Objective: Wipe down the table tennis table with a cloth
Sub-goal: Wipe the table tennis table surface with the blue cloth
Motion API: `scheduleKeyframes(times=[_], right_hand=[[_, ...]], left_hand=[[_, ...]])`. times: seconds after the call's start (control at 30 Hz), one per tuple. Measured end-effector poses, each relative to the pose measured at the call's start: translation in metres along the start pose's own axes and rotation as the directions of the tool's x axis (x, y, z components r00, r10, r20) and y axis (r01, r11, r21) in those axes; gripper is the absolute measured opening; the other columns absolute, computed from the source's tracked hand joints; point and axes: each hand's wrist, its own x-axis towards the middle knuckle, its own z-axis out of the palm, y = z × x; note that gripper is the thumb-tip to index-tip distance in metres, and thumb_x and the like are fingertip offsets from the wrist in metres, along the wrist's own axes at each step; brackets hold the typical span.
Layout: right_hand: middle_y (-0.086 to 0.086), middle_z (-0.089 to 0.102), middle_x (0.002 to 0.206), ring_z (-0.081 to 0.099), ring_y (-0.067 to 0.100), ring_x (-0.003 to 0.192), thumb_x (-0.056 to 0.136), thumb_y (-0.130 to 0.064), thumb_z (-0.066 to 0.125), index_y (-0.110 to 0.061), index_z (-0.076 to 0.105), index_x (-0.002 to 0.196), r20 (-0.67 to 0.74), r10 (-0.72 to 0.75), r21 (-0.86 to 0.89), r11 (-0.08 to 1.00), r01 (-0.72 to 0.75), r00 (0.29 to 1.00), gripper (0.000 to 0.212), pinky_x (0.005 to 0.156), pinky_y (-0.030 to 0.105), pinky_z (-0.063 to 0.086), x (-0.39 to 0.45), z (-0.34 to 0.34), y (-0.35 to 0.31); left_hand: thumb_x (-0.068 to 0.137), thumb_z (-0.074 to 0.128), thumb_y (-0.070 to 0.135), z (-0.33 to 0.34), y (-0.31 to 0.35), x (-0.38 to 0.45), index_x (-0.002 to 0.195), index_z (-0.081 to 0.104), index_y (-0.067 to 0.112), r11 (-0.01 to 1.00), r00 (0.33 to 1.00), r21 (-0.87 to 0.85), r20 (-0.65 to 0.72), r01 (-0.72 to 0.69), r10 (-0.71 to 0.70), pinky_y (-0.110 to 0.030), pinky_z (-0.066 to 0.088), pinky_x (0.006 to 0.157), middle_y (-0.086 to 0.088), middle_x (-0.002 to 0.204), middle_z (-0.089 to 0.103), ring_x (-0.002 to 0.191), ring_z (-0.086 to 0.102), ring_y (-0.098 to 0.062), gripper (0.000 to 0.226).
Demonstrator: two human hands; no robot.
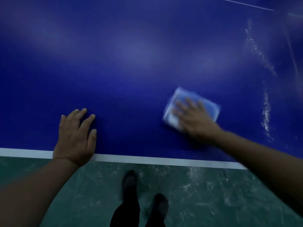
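At four o'clock on the worktop, flat right hand presses cloth mid-wipe; left hand rests flat; next, likely the streaks at three o'clock.

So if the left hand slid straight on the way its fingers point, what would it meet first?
Nothing, as far as the picture shows. The left hand lies flat by the white edge line, fingers pointing up across bare blue table tennis table. The cloth sits off to the right, outside that line.

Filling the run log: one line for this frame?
left hand flat on table near white edge line | right hand pressing blue cloth, blurred | wet streak right
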Motion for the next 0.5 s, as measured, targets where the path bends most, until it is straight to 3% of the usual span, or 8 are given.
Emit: scheduleKeyframes(times=[0.07, 0.13, 0.2, 0.27, 0.33, 0.37, 0.43, 0.5], right_hand=[[0.004, 0.013, 0.166, 0.010, 0.037, 0.152, 0.105, -0.041, 0.024, -0.032, 0.018, 0.154, -0.002, 0.443, 0.077, 0.894, -0.442, 0.896, 0.050, 0.116, 0.061, 0.011, 0.021, -0.008, 0.049], [-0.002, 0.007, 0.167, 0.002, 0.032, 0.153, 0.107, -0.040, 0.024, -0.032, 0.016, 0.158, -0.006, 0.651, 0.157, 0.750, -0.642, 0.759, 0.052, 0.118, 0.060, 0.007, 0.046, -0.016, 0.049], [0.001, 0.010, 0.167, 0.005, 0.037, 0.152, 0.106, -0.038, 0.024, -0.028, 0.017, 0.158, -0.031, 0.556, 0.121, 0.827, -0.549, 0.831, 0.053, 0.117, 0.064, 0.010, 0.061, -0.015, -0.001], [0.005, 0.019, 0.165, 0.013, 0.042, 0.150, 0.104, -0.039, 0.024, -0.027, 0.024, 0.157, -0.048, 0.185, 0.091, 0.979, -0.180, 0.981, 0.054, 0.115, 0.068, 0.012, 0.036, -0.001, -0.069], [0.001, 0.020, 0.165, 0.013, 0.039, 0.151, 0.104, -0.044, 0.025, -0.032, 0.025, 0.156, -0.015, -0.120, 0.094, 0.988, 0.121, 0.993, 0.053, 0.118, 0.063, 0.007, -0.020, 0.010, -0.112], [0.001, 0.019, 0.165, 0.013, 0.038, 0.151, 0.105, -0.045, 0.028, -0.033, 0.026, 0.156, 0.024, -0.172, 0.097, 0.981, 0.169, 0.985, 0.053, 0.119, 0.061, 0.007, -0.041, 0.009, -0.106], [0.006, 0.023, 0.161, 0.023, 0.045, 0.147, 0.101, -0.042, 0.032, -0.029, 0.032, 0.153, -0.011, -0.063, 0.047, 0.997, 0.064, 0.998, 0.053, 0.115, 0.063, 0.017, -0.043, 0.006, -0.057], [0.009, 0.019, 0.163, 0.022, 0.047, 0.146, 0.103, -0.039, 0.029, -0.026, 0.027, 0.154, -0.026, 0.319, 0.042, 0.947, -0.317, 0.948, 0.052, 0.112, 0.066, 0.021, -0.013, -0.003, 0.003]], left_hand=[[0.093, 0.033, 0.037, 0.002, -0.001, 0.000, 0.132, 0.057, -0.003, 1.000, 1.000, -0.001, -0.010, -0.006, 0.006, -0.062, 0.012, 0.118, -0.025, 0.144, 0.045, 0.138, 0.033, -0.043, 0.061], [0.094, 0.033, 0.037, 0.003, -0.003, 0.000, 0.132, 0.057, -0.004, 1.000, 1.000, -0.004, -0.015, -0.008, 0.008, -0.063, 0.012, 0.118, -0.025, 0.144, 0.045, 0.138, 0.033, -0.043, 0.061], [0.095, 0.032, 0.037, 0.004, -0.003, -0.001, 0.132, 0.057, -0.004, 1.000, 1.000, -0.006, -0.016, -0.005, 0.005, -0.063, 0.012, 0.118, -0.025, 0.144, 0.044, 0.138, 0.032, -0.043, 0.061], [0.095, 0.032, 0.037, 0.005, -0.003, -0.002, 0.132, 0.057, -0.004, 1.000, 1.000, -0.016, -0.022, 0.001, -0.001, -0.063, 0.012, 0.118, -0.025, 0.144, 0.045, 0.138, 0.032, -0.044, 0.061], [0.095, 0.033, 0.037, 0.005, -0.002, 0.000, 0.132, 0.058, -0.003, 1.000, 1.000, -0.022, -0.026, 0.002, -0.003, -0.064, 0.012, 0.117, -0.025, 0.144, 0.045, 0.137, 0.033, -0.044, 0.060], [0.095, 0.033, 0.037, 0.005, -0.001, 0.000, 0.132, 0.058, -0.003, 1.000, 1.000, -0.020, -0.023, -0.003, 0.003, -0.064, 0.013, 0.117, -0.025, 0.143, 0.045, 0.137, 0.033, -0.044, 0.060], [0.095, 0.034, 0.037, 0.006, -0.003, -0.002, 0.132, 0.058, -0.003, 1.000, 1.000, -0.012, -0.023, -0.001, 0.001, -0.065, 0.014, 0.117, -0.025, 0.143, 0.046, 0.137, 0.034, -0.044, 0.059], [0.094, 0.034, 0.037, 0.006, -0.004, -0.001, 0.132, 0.058, -0.001, 1.000, 1.000, -0.019, -0.025, 0.002, -0.002, -0.064, 0.014, 0.117, -0.024, 0.143, 0.046, 0.138, 0.034, -0.042, 0.059]])
